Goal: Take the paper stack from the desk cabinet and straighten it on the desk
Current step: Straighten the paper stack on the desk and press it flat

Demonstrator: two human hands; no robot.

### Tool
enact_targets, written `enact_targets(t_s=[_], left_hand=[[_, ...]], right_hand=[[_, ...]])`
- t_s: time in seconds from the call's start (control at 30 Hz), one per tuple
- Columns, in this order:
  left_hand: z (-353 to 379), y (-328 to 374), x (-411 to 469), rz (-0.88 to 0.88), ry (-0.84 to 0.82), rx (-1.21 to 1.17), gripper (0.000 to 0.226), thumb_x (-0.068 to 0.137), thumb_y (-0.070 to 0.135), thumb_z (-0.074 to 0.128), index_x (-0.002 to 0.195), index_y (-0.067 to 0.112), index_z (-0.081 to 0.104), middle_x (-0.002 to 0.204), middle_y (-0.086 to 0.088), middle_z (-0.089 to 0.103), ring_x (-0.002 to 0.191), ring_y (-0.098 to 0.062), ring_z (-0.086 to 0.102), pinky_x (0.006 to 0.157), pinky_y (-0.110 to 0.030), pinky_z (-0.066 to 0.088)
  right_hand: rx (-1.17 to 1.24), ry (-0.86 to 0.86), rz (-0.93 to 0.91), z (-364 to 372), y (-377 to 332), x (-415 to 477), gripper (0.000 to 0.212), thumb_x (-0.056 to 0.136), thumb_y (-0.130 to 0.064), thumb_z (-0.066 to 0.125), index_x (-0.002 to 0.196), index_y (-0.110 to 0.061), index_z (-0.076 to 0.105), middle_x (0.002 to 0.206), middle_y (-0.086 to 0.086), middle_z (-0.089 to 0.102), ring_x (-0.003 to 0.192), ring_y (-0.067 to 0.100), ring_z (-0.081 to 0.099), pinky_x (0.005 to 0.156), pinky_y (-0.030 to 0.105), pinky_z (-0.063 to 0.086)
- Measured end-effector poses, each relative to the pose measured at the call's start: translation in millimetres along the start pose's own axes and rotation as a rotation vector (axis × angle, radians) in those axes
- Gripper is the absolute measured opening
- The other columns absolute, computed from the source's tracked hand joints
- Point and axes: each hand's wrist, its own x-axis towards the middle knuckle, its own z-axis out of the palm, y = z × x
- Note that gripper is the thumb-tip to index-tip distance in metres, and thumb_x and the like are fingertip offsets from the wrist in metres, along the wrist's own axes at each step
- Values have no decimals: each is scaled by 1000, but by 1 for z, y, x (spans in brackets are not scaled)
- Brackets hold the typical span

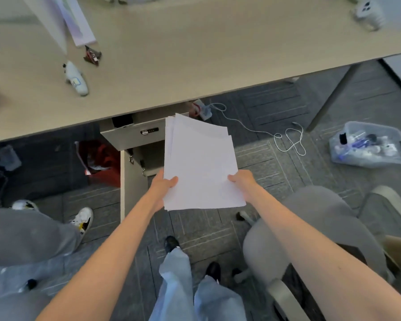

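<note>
So the loose stack of white paper sheets [200, 165] is out of the beige under-desk cabinet [134, 144], whose door hangs open, and is held in the air in front of it, below the pale wood-grain tabletop [195, 54]. Left hand [163, 184] and right hand [242, 179] each have a grip closed on a near corner, thumbs on top. Sheets are thin, floppy and fanned out at the far edge. Next up, I'd guess: lift it onto the bare tabletop and tap the edges square.

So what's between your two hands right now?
Head view: only the paper stack, gripped at its near corners by left hand and right hand.
</note>
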Motion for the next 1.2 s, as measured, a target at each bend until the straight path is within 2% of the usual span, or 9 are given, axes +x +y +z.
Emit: enact_targets(t_s=[0.13, 0.37, 0.43, 0.6, 0.67, 0.8, 0.97, 1.07, 1.2], left_hand=[[24, 24, -24, 129, -35, 86, 38, 96, 6, 50, 132, 17, 45, 133, -9, 58, 101, -26, 63, 73, -35, 54], [61, 92, -34, 324, -80, 123, 39, 95, 10, 51, 133, 20, 45, 132, -7, 57, 107, -26, 61, 85, -44, 55], [68, 116, -29, 368, -82, 148, 43, 95, 10, 51, 136, 18, 42, 132, -6, 56, 109, -26, 60, 84, -41, 54], [71, 169, 10, 405, -92, 157, 47, 94, 14, 53, 140, 16, 40, 136, -8, 57, 118, -30, 59, 101, -51, 47], [72, 191, 34, 401, -105, 141, 48, 94, 17, 54, 140, 18, 39, 137, -8, 56, 119, -30, 58, 102, -54, 45], [76, 243, 89, 413, -133, 113, 50, 95, 18, 53, 142, 20, 35, 138, -8, 54, 118, -30, 58, 100, -54, 46], [78, 304, 145, 411, -186, 147, 50, 98, 22, 49, 145, 24, 30, 133, 4, 54, 110, -13, 61, 82, -27, 56], [80, 331, 178, 385, -218, 170, 55, 97, 25, 51, 147, 22, 28, 139, 2, 51, 121, -20, 56, 97, -37, 49], [91, 358, 217, 278, -234, 169, 57, 92, 18, 59, 143, 19, 33, 139, 0, 54, 123, -23, 57, 96, -38, 50]], right_hand=[[209, -46, -60, -36, -1, -16, 23, 83, -1, 43, 65, -14, 43, 73, 5, 49, 67, 24, 47, 63, 30, 37], [333, -18, -219, -72, -55, -30, 21, 84, 0, 43, 70, -15, 43, 74, 4, 49, 64, 21, 45, 58, 28, 34], [328, -10, -257, -79, -79, -26, 23, 84, 0, 42, 68, -16, 41, 73, 3, 47, 62, 20, 43, 57, 28, 32], [330, -57, -268, -83, -142, -4, 6, 73, -7, 46, 75, -13, 47, 83, 7, 51, 74, 26, 49, 71, 33, 39], [335, -72, -256, -83, -172, 14, 13, 67, -12, 49, 79, -12, 48, 86, 8, 53, 78, 28, 50, 75, 36, 40], [371, -70, -269, -80, -235, 58, 13, 79, -14, 58, 91, -10, 57, 102, 12, 61, 97, 35, 60, 90, 43, 48], [296, -24, -344, -74, -307, 116, 26, 90, -18, 62, 112, -4, 61, 115, 14, 67, 99, 31, 65, 89, 44, 53], [234, -8, -375, -74, -338, 145, 31, 92, -20, 58, 119, -3, 61, 119, 14, 67, 102, 32, 65, 89, 44, 53], [226, -54, -373, -85, -371, 182, 27, 92, -12, 58, 119, -9, 61, 116, 10, 66, 98, 29, 64, 92, 46, 52]])
